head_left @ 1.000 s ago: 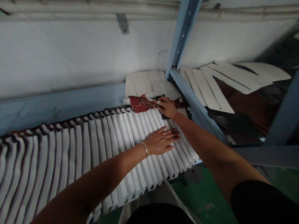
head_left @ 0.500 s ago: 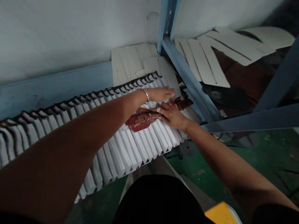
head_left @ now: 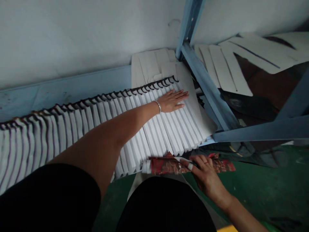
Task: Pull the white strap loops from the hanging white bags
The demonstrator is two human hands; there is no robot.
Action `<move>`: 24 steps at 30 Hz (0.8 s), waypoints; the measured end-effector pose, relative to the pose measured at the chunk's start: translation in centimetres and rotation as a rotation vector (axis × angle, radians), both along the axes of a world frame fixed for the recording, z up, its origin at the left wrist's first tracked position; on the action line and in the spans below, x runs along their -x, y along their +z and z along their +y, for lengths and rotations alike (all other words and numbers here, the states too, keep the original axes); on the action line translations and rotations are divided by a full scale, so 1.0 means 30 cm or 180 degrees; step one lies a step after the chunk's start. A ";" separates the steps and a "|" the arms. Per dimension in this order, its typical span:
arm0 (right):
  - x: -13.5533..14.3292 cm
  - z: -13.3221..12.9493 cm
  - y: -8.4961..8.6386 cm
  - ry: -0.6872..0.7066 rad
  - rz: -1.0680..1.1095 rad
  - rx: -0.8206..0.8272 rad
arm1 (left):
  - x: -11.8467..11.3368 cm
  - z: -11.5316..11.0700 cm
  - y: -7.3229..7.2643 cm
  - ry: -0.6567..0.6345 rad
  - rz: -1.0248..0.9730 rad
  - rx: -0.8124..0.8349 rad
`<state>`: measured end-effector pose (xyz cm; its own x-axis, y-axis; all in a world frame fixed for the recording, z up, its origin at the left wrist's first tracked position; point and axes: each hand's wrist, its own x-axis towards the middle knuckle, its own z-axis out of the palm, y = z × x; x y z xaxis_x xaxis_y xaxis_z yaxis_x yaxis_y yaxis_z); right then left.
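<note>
Two hands engaged: left hand (head_left: 172, 101) spread flat on white strips (head_left: 154, 138), frame centre; right hand (head_left: 205, 170) gripping red patterned piece (head_left: 166, 166), lower centre. Uneven palm pressure could skew the row.

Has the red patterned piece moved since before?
Yes, toward the camera. The red patterned piece, held in the right hand, is farther from the blue post than before, by the near edge of the white strips.

A pale wall (head_left: 84, 35) rises behind a blue metal frame (head_left: 209, 87); the floor (head_left: 265, 187) is green; the light dim.
</note>
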<state>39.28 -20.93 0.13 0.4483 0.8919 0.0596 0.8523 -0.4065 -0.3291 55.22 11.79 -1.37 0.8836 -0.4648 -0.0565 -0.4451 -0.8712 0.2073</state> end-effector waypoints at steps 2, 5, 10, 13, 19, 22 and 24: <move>-0.006 0.029 0.073 0.0192 -0.0015 -0.0002 | 0.061 0.060 0.037 0.0014 0.0038 -0.0021; -0.075 0.241 0.144 0.0630 -0.0241 0.0144 | 0.159 0.189 0.071 0.0051 0.0102 -0.0170; -0.195 0.750 0.078 0.0965 -0.0487 0.0384 | 0.218 0.357 0.021 0.0029 0.0277 -0.0368; -0.175 0.810 0.004 0.1039 -0.0254 0.0506 | 0.215 0.389 -0.045 0.0072 0.0171 -0.0198; 0.049 0.491 -0.028 0.1350 -0.0094 0.0376 | 0.212 0.394 -0.095 0.0046 0.0123 0.0064; 0.144 0.364 -0.017 0.1377 -0.0123 0.0339 | 0.212 0.374 -0.068 0.0109 0.0128 0.0022; 0.165 0.318 0.015 0.1447 -0.0121 0.0270 | 0.230 0.366 -0.025 0.0218 0.0075 0.0043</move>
<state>34.32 -11.38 0.57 0.0096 0.9999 -0.0132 0.9611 -0.0129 -0.2759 48.33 22.76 -2.13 0.9119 -0.4042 -0.0717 -0.3793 -0.8965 0.2291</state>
